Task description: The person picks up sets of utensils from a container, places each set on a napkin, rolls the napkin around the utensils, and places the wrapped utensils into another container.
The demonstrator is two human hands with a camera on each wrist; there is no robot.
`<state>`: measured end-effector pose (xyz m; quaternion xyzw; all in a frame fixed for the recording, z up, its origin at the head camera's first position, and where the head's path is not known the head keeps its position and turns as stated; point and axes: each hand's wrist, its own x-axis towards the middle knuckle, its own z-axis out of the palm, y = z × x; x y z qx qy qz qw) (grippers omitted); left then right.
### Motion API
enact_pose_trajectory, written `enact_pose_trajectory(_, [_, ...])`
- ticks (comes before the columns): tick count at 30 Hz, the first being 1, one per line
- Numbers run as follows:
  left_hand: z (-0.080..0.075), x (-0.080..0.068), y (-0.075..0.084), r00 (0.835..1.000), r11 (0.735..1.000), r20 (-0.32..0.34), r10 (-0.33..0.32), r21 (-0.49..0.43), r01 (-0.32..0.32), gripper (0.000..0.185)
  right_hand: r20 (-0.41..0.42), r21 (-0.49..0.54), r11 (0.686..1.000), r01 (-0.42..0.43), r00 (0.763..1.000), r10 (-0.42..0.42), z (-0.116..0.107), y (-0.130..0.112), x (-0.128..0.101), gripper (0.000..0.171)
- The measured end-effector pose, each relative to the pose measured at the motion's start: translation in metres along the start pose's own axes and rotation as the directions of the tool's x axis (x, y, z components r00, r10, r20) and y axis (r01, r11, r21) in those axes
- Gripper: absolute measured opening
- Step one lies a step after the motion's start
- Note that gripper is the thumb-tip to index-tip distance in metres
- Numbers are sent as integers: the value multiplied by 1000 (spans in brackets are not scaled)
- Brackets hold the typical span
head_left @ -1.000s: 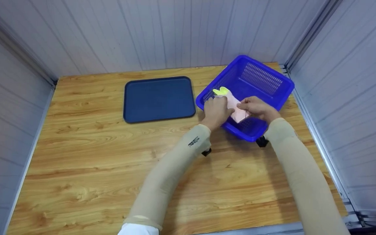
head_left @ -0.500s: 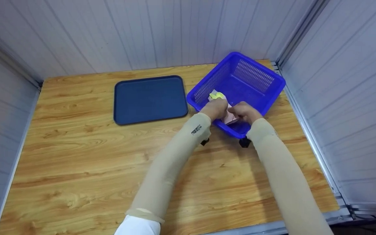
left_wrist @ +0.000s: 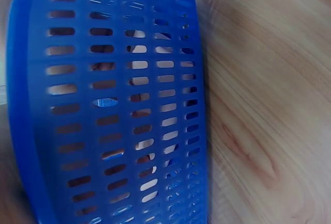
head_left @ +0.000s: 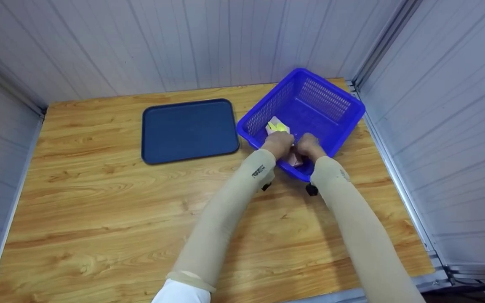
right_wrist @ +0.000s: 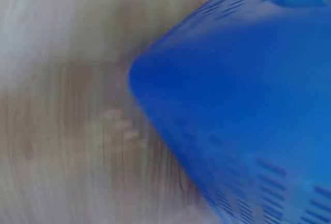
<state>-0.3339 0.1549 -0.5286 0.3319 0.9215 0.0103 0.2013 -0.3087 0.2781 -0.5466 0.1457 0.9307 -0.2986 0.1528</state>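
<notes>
Inside the blue plastic basket (head_left: 263, 103), a pale pink thing with yellow-green tips (head_left: 278, 126) lies low near the front corner. My left hand (head_left: 279, 142) grips it from the left, below its yellow-green end. Close beside, my right hand (head_left: 308, 146) is curled at its nearer end, the fingertips hidden in the basket. The pink part (head_left: 294, 159) shows between and below both hands; its exact kind cannot be told. Through the slots of the basket wall (left_wrist: 116, 110) in the left wrist view, pale bits and parts of a hand show. The right wrist view has only the blurred basket corner (right_wrist: 170, 89).
A dark blue tray (head_left: 190, 131) lies flat on the wooden table (head_left: 112, 210), left of the basket. Pale panel walls (head_left: 175, 46) rise behind and at both sides. The basket stands near the back right, its corner close to the right wall.
Both hands have lowered the pale pink thing deeper into the basket, and the right hand has come closer to the left. The head view has shifted, so tray and basket appear further left.
</notes>
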Motion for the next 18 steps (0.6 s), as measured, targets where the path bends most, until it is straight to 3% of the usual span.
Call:
enact_pose_trajectory(3, [-1,-1,3,1000,999,14,-20,39,20,23,-132,-127,990,60,988,-76,3,-1,-2,28])
enact_pose_trajectory(7, [-2,-5,6,999,996,23,-27,80,25,23,-208,-188,976,111,966,-150,7,-4,-2,25])
enact_pose_trajectory(12, [3,-10,8,997,996,48,-56,74,53,23,-129,-291,949,124,977,-167,14,-4,-2,14])
enact_pose_trajectory(18, [12,-8,8,999,999,39,-22,30,21,21,-15,-318,941,115,992,-126,17,0,-4,13])
